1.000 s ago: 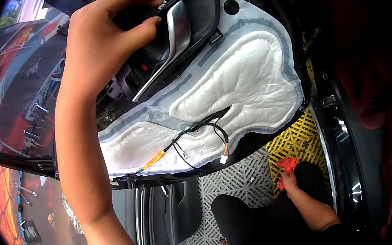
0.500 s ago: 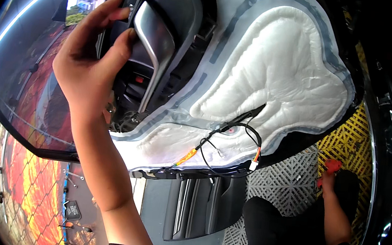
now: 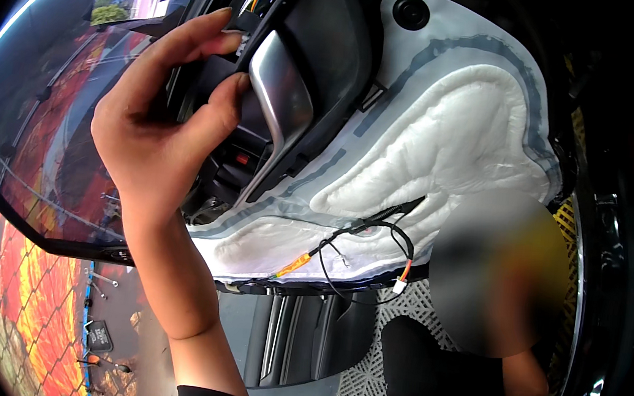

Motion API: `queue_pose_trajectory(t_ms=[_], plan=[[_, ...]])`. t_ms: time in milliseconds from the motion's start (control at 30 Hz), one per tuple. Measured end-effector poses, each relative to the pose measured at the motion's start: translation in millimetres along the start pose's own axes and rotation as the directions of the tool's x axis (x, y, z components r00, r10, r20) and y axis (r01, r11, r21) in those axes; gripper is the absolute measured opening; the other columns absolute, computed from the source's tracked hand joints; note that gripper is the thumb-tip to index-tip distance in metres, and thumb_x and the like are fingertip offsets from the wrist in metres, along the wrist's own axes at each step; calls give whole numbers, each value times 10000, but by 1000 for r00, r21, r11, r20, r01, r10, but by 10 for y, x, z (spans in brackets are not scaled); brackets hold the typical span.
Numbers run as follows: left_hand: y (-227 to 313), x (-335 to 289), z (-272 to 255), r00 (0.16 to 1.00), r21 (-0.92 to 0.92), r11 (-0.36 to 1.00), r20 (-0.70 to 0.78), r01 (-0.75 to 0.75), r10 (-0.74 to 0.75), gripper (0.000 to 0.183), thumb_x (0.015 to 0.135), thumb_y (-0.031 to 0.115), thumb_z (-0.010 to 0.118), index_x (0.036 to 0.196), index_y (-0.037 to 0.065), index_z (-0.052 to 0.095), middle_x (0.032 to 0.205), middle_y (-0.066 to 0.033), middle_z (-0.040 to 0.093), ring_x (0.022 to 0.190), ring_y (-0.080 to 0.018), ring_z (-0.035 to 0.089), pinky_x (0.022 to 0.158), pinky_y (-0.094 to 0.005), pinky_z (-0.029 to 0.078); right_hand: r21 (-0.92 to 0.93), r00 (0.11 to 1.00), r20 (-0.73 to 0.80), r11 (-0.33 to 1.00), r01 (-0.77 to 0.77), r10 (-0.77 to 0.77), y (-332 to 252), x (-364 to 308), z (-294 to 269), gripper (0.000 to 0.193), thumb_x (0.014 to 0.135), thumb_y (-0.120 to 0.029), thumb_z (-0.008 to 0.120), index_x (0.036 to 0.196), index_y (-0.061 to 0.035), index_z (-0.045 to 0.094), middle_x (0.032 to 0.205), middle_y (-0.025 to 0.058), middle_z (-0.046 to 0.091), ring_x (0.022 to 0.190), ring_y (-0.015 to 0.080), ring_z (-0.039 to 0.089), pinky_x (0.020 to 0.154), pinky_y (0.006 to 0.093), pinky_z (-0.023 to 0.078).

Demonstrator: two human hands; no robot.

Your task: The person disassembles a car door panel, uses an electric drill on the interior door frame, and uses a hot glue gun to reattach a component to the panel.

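Observation:
My left hand reaches up to the car door, its thumb and fingers closed on the edge of a black door trim piece. A curved silver pull handle runs down that piece, right of my thumb. Behind it, the door is covered by a white padded liner with a grey sealing strip. A black wiring harness with orange tape and a white connector hangs across the liner. My right forearm rises at the lower right; a round blur hides the right hand and anything in it.
The door window lies at the left. Below the door, a black trim panel lies on a grey surface. White grating covers the floor beside my dark-clothed leg. Small tools lie at the lower left.
In the picture, my left hand and the trim piece have shifted right and slightly down. My right hand, earlier visible by a red object, is now behind the blur.

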State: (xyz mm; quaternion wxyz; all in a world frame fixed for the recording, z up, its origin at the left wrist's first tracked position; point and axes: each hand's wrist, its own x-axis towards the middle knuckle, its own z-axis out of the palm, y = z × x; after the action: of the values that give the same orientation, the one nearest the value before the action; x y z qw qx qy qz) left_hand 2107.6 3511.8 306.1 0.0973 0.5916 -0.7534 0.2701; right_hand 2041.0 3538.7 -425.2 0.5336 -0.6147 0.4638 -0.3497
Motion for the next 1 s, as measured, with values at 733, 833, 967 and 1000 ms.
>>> queue_pose_trajectory(t_ms=[733,833,967,1000], plan=[[25,96,65,998,-96,995,-38,36,-40,461,789,-95,755,1245,-64,698,1102,-111,751,1043,-130,672,971,-277,511,992,758,-96,3,129,-645,-5336,430,-1595,406,922,31,573,1328,39,572,1041,74,671,698,35,592,567,196,442],[-36,32,2,998,-69,997,-45,38,-41,492,784,-102,776,1265,-89,675,1110,-136,740,1054,-158,678,964,-295,531,983,732,-42,-160,-92,-680,-5301,219,-1461,449,853,92,565,1299,55,591,1226,140,640,732,78,672,570,205,506],[-19,89,21,995,-86,996,-95,29,-37,536,776,-123,806,1285,-128,638,1123,-177,731,1072,-213,695,962,-321,561,916,717,-328,-393,83,-614,-5393,110,-1149,551,824,121,539,1368,40,569,1310,162,618,830,114,679,592,212,517],[-51,72,41,994,-139,990,-109,9,-24,550,777,-114,813,1292,-145,621,1135,-193,731,1065,-216,702,974,-325,554,889,692,-439,-387,244,-573,-5398,176,-1108,584,815,125,540,1392,36,562,1313,174,614,879,140,686,617,229,536]])
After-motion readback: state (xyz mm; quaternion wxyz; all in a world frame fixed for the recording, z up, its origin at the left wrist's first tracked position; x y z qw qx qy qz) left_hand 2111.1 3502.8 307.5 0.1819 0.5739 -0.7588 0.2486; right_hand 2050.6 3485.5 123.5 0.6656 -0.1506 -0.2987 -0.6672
